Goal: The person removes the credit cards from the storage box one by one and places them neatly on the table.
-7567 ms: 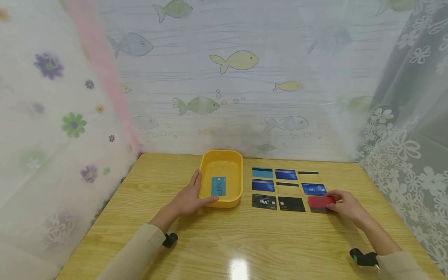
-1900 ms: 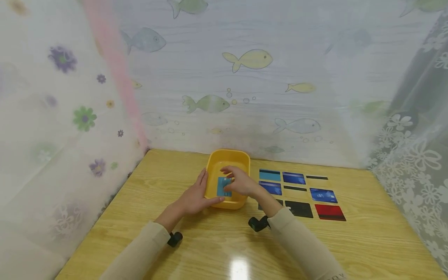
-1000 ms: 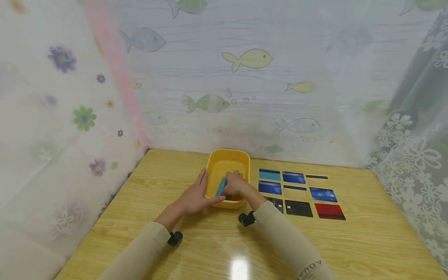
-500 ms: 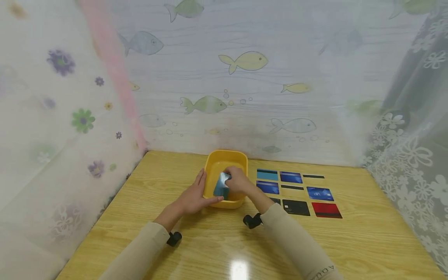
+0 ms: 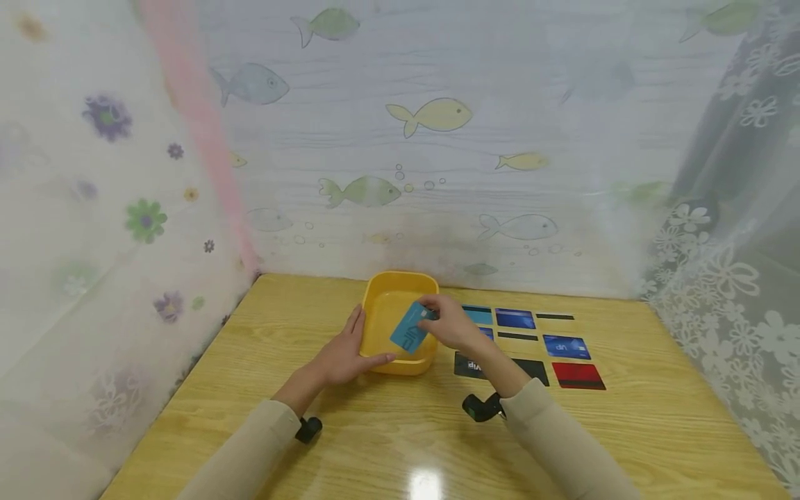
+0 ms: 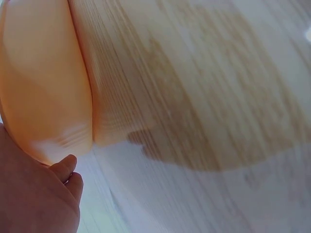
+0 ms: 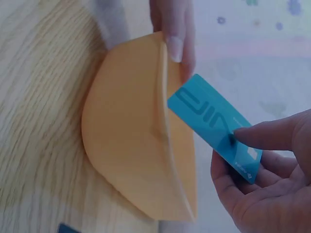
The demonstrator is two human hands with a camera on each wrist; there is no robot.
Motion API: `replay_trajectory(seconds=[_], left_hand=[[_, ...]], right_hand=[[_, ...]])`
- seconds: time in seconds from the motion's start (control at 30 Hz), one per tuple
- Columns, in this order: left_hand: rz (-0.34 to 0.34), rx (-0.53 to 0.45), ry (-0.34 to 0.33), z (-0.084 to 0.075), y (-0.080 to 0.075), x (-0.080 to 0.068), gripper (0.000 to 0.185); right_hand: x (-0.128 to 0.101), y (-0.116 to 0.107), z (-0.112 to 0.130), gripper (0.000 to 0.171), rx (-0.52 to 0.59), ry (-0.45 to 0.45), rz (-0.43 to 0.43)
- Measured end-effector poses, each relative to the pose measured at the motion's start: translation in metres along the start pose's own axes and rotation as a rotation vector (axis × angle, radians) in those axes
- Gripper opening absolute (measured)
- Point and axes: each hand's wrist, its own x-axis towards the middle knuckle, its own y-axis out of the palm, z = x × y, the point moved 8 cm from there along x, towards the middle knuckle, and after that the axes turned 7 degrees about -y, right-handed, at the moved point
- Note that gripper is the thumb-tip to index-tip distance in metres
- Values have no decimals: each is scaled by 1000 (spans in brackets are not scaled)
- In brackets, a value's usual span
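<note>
My right hand pinches a light-blue VIP card by one end. The card is tilted above the yellow plastic basin. In the right wrist view, the thumb lies on the card's printed face and the fingers are behind it; the card stands off the basin's rim. My left hand rests against the basin's near left corner, fingers stretched along the outer side and thumb at the front rim. In the left wrist view, the left fingertips touch the basin's wall.
Right of the basin, several cards lie in rows on the wooden table, among them a red card, a blue VIP card and a black card. My right forearm partly covers some. A fish-print curtain hangs behind.
The right hand has moved from the red card to the basin, taken the light-blue card off its bottom, and raised and turned it. The left hand keeps its place on the basin.
</note>
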Motion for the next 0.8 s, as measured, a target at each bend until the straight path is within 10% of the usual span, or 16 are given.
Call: replay_trajectory(seconds=[0.8], left_hand=[[21,18,0,1,2,3,127]], right_hand=[[-57,-46,-33,48,20,79,-175]])
